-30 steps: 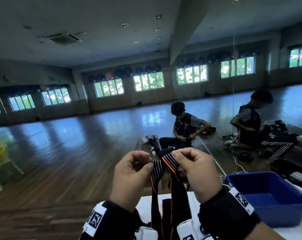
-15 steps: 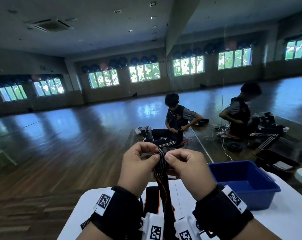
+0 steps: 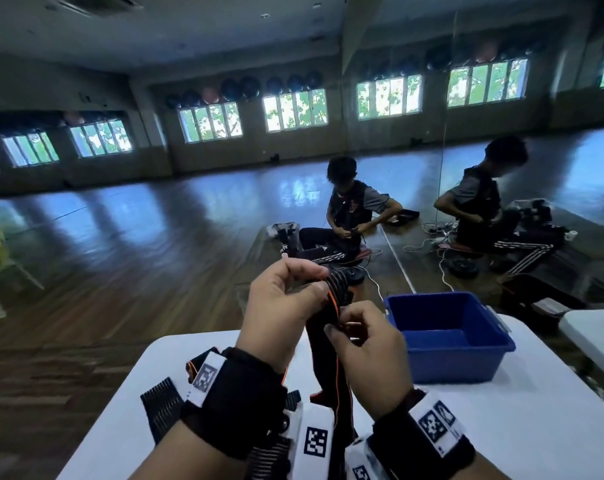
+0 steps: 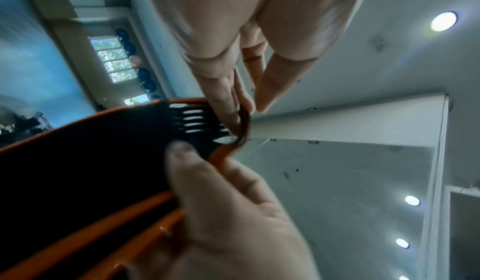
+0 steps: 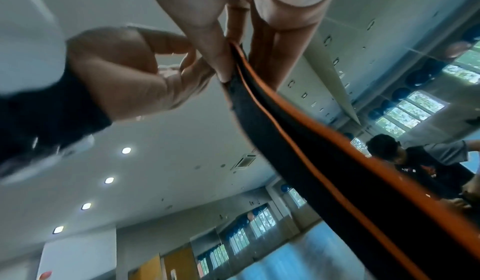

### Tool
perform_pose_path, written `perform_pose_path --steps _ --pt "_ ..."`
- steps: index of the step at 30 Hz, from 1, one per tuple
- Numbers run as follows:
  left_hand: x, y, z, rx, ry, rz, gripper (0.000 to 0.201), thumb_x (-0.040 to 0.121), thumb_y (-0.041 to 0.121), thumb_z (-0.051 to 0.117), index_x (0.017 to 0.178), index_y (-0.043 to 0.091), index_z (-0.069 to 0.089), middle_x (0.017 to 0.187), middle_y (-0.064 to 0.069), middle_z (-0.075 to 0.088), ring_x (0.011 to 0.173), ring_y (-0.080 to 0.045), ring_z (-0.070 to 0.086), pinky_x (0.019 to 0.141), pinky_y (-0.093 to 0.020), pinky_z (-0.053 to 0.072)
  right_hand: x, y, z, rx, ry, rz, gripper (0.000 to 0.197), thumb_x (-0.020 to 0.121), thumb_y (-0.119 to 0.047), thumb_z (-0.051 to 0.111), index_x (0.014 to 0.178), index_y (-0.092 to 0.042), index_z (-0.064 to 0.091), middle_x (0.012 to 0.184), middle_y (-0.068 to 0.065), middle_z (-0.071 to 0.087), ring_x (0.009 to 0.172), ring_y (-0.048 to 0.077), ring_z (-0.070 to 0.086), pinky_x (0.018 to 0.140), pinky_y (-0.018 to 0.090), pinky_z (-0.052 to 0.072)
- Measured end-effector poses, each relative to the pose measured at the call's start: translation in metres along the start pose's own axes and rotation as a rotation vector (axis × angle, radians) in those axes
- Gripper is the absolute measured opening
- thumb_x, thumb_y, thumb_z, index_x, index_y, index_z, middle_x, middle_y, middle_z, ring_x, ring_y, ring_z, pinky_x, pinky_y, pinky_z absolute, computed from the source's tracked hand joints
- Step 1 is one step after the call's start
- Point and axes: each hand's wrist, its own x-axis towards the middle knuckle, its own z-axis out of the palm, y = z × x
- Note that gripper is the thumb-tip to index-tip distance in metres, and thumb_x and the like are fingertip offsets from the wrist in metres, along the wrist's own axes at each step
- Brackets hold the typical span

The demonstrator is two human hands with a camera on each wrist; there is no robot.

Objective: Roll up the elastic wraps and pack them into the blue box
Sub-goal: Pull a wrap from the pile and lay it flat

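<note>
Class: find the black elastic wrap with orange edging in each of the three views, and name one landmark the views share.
Head: elastic wrap at centre, hanging to the table.
Left wrist: the wrap fills the left side, its slotted end pinched at centre.
Right wrist: the wrap runs diagonally from top centre to lower right.
Shared landmark: the left hand pinching the wrap's end.

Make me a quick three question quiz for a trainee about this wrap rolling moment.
1. True or false: the blue box already holds a rolled wrap.
2. Which hand pinches the top end of the black and orange wrap? A) left hand B) right hand C) neither
3. Fill in: the box stands on the white ____.

Key: 1 false, its visible inside is bare. 2 A, the right hand grips lower down. 3 table.
</note>
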Motion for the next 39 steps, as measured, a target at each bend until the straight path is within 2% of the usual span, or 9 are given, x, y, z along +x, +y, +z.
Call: perform_pose_path --steps 3,6,11,15,19,24,30,35,39 --pt "-0.005 -0.012 -0.003 0.044 0.038 0.028 0.03 0.079 -0.014 0.067 0.079 0.013 0.056 0.095 -0.004 0.072 0.083 -0.027 0.069 0.085 -0.049 0.055 0.004 0.002 -0.016 0.05 0.104 0.011 0.019 0.077 -0.013 0.08 0.077 -0.025 0.065 0.074 -0.011 0.069 0.071 0.007 0.066 0.068 0.029 0.054" --pt "-0.012 -0.035 -0.008 0.232 0.041 0.06 0.03 0.075 0.004 0.074 0.078 0.022 0.05 0.098 -0.006 0.066 0.089 -0.028 0.068 0.081 -0.054 0.058 0.008 0.005 -0.028 0.151 0.175 0.072 0.016 0.079 -0.013 0.079 0.082 -0.023 0.068 0.076 -0.005 0.072 0.072 0.012 0.07 0.071 0.038 0.058" --pt "-0.029 -0.053 0.009 0.26 -0.201 0.04 0.026 0.087 0.001 0.066 0.082 0.024 0.055 0.076 0.008 0.058 0.071 -0.007 0.053 0.066 -0.022 0.043 0.009 0.006 -0.036 0.244 0.162 0.138 0.009 0.089 -0.013 0.071 0.094 -0.017 0.065 0.082 0.005 0.074 0.077 0.018 0.072 0.075 0.049 0.06" --pt "-0.033 -0.059 0.021 0.212 -0.233 0.032 0.031 0.082 0.008 0.06 0.104 0.03 0.06 0.102 0.005 0.064 0.098 -0.016 0.06 0.089 -0.042 0.051 0.008 0.007 -0.033 0.239 0.098 0.134 0.006 0.093 -0.025 0.061 0.1 -0.025 0.06 0.092 0.004 0.072 0.088 0.017 0.07 0.083 0.051 0.057" --pt "-0.032 -0.07 0.023 0.141 -0.263 -0.03 0.053 0.077 -0.001 0.057 0.12 0.029 0.056 0.117 -0.001 0.063 0.113 -0.019 0.06 0.097 -0.04 0.051 0.011 0.011 -0.024 0.281 0.079 0.18 0.016 0.09 -0.029 0.059 0.103 -0.035 0.053 0.108 0.003 0.067 0.103 0.019 0.066 0.092 0.052 0.053" --pt "-0.018 -0.088 0.014 0.11 -0.262 -0.175 0.061 0.079 -0.022 0.048 0.12 0.023 0.053 0.118 0.0 0.064 0.11 -0.005 0.062 0.09 -0.024 0.05 0.005 0.024 -0.024 0.216 0.094 0.187 0.038 0.089 -0.003 0.062 0.104 -0.034 0.046 0.108 0.003 0.06 0.095 0.014 0.065 0.084 0.034 0.054" --pt "0.009 -0.118 0.012 0.057 -0.224 -0.31 0.05 0.071 -0.006 0.064 0.112 0.021 0.056 0.112 -0.011 0.066 0.102 -0.022 0.066 0.089 -0.042 0.056 -0.046 0.079 -0.037 -0.22 -0.168 0.192 0.037 0.079 -0.003 0.075 0.093 -0.036 0.064 0.097 -0.017 0.067 0.096 0.003 0.062 0.08 0.01 0.042" --pt "0.031 -0.144 0.013 -0.038 -0.143 -0.417 0.046 0.081 -0.022 0.061 0.11 0.013 0.058 0.107 -0.011 0.065 0.087 -0.023 0.066 0.063 -0.03 0.055 -0.094 0.139 -0.045 -0.433 -0.445 0.352 0.058 0.079 -0.011 0.07 0.104 -0.059 0.051 0.1 -0.017 0.059 0.094 -0.009 0.051 0.08 0.004 0.035" --pt "0.041 -0.187 0.01 0.076 -0.127 -0.446 0.044 0.079 -0.019 0.065 0.102 0.019 0.063 0.101 -0.006 0.069 0.084 -0.022 0.069 0.07 -0.035 0.058 -0.113 0.161 -0.062 -0.347 -0.398 0.505 0.055 0.082 -0.005 0.062 0.106 -0.054 0.059 0.113 -0.024 0.064 0.107 -0.004 0.058 0.093 0.014 0.045"
